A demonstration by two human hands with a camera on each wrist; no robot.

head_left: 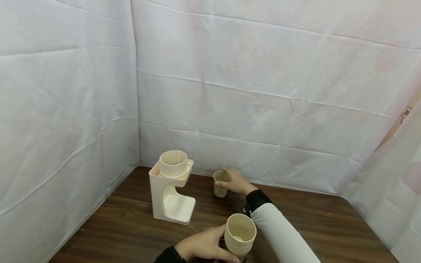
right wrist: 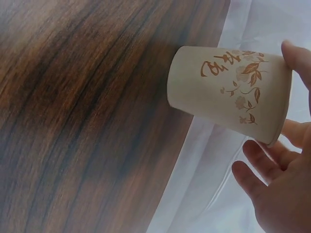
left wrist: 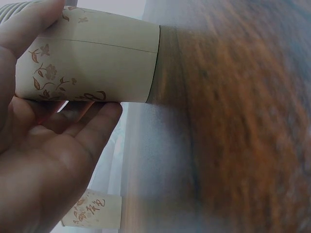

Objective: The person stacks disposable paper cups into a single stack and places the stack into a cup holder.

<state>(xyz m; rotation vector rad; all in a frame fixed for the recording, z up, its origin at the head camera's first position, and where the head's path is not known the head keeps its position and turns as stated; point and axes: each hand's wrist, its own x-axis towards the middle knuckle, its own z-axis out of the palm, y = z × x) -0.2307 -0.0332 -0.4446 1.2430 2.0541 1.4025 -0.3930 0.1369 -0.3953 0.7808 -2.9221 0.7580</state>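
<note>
A stack of several beige paper cups [head_left: 238,244], printed with brown flowers, stands upright near the front of the table. My left hand [head_left: 207,245] grips it from the left, thumb and fingers on opposite sides of the stack, as the left wrist view shows up close. Farther back is a single paper cup [head_left: 220,184] of the same print, upright by the back wall. My right hand [right wrist: 286,170] holds this cup near its rim, thumb on one side and fingers on the other; some of its fingers are spread off the wall. The right forearm passes behind the stack.
Left of the single cup stands a cream C-shaped stand [head_left: 158,197] with a round open holder [head_left: 173,164] on top and a flat base below. Dark wood table [head_left: 115,226] lies under everything. White sheeting [head_left: 213,109] hangs along the back and sides.
</note>
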